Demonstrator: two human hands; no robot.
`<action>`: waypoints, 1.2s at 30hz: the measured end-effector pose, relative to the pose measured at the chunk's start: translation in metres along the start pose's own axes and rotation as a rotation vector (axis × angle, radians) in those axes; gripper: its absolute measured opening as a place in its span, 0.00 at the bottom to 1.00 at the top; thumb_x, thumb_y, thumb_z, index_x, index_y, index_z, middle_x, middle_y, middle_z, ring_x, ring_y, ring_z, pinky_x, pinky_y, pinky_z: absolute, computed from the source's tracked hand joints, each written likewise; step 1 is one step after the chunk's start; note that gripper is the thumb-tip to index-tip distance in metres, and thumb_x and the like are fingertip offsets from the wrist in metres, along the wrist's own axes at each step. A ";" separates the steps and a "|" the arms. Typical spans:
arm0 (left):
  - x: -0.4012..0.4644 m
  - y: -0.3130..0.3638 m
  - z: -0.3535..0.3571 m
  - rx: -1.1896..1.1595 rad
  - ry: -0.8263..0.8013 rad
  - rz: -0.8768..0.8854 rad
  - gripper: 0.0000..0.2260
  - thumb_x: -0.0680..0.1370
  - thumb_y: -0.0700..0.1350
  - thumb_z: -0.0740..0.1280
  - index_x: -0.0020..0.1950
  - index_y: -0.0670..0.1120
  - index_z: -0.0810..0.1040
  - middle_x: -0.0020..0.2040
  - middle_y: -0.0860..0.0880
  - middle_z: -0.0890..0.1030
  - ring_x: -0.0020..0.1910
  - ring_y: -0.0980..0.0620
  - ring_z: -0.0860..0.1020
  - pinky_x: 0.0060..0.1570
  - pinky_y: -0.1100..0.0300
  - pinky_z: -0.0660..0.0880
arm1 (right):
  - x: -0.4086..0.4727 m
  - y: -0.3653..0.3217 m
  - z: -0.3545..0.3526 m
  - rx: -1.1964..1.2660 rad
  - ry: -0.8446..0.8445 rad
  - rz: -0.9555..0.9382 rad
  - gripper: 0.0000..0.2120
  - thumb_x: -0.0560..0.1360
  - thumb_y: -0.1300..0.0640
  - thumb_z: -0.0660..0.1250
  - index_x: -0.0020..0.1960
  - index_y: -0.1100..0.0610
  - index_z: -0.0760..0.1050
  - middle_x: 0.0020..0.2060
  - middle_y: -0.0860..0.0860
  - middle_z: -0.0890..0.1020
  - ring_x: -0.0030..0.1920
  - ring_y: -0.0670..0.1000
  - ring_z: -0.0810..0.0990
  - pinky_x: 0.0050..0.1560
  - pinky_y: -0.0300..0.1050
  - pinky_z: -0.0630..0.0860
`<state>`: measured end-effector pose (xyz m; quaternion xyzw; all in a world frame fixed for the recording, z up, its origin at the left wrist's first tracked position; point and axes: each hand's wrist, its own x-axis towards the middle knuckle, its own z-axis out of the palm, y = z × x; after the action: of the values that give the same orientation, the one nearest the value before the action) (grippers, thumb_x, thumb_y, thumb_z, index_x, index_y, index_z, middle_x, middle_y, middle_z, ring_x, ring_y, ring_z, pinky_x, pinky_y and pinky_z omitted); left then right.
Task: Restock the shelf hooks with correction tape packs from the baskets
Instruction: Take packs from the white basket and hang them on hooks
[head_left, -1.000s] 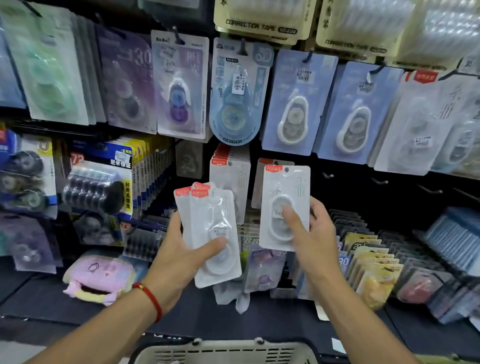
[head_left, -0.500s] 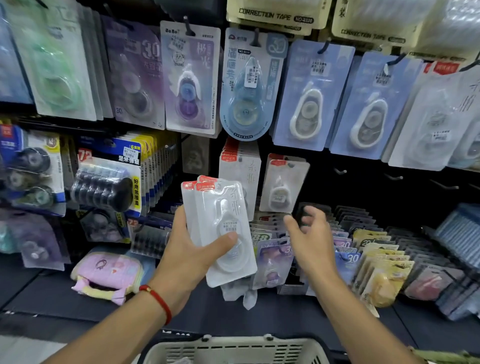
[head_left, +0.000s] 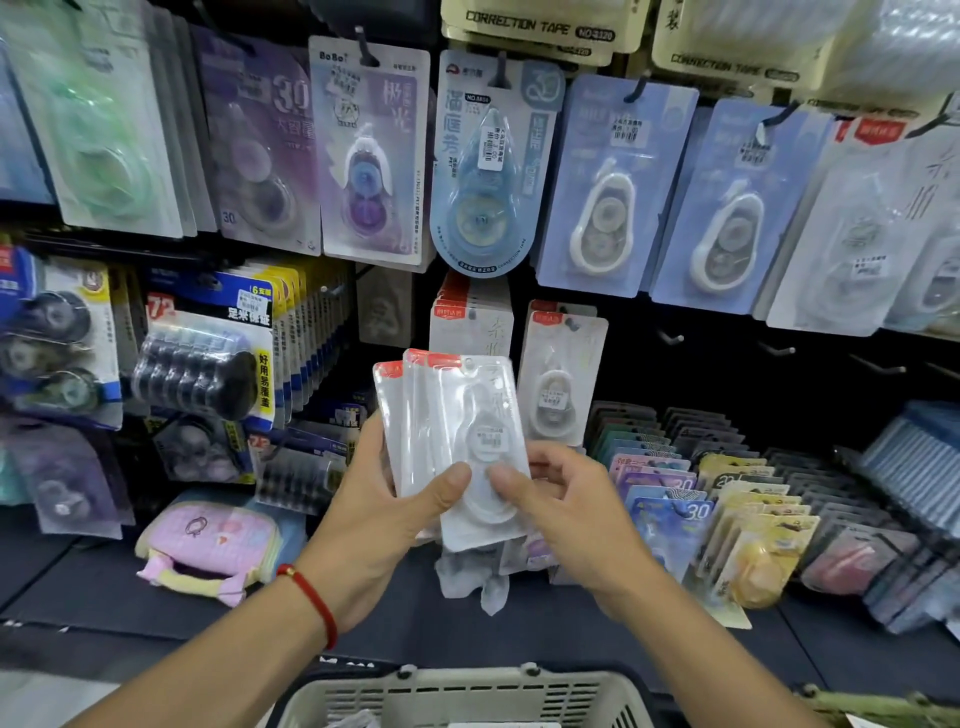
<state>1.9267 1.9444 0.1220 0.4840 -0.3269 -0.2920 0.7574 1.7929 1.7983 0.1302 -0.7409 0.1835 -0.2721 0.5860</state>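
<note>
Right hand is back from the hook, empty a moment ago, now pinching the top pack in the stack the left hand grips. One pack hangs restocked; next one follows.

Dark shelf below pegboard hooks.
Resting on it: pink pouch at left, rows of upright carded correction tape packs at right.
</note>
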 end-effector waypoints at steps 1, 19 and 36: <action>0.000 -0.001 -0.001 0.007 -0.022 0.004 0.30 0.67 0.51 0.84 0.66 0.65 0.77 0.66 0.49 0.84 0.64 0.47 0.84 0.51 0.54 0.84 | 0.000 0.000 -0.002 0.014 0.021 0.005 0.16 0.75 0.45 0.77 0.59 0.50 0.81 0.50 0.45 0.89 0.50 0.47 0.88 0.40 0.40 0.83; 0.001 -0.005 -0.005 0.235 0.163 0.054 0.30 0.73 0.39 0.79 0.67 0.62 0.74 0.60 0.54 0.86 0.61 0.53 0.84 0.61 0.50 0.80 | 0.012 -0.008 -0.032 0.101 0.504 -0.183 0.11 0.81 0.48 0.72 0.62 0.49 0.81 0.45 0.50 0.88 0.27 0.47 0.78 0.25 0.40 0.74; -0.004 -0.003 0.008 0.218 0.103 0.049 0.34 0.67 0.40 0.84 0.69 0.54 0.73 0.61 0.50 0.85 0.60 0.50 0.85 0.54 0.51 0.85 | 0.003 0.004 -0.007 -0.129 -0.052 -0.010 0.09 0.79 0.48 0.73 0.57 0.51 0.83 0.49 0.46 0.89 0.50 0.48 0.87 0.48 0.41 0.83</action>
<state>1.9176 1.9421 0.1207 0.5695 -0.3292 -0.2110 0.7231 1.7912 1.7903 0.1282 -0.7849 0.1815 -0.2433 0.5401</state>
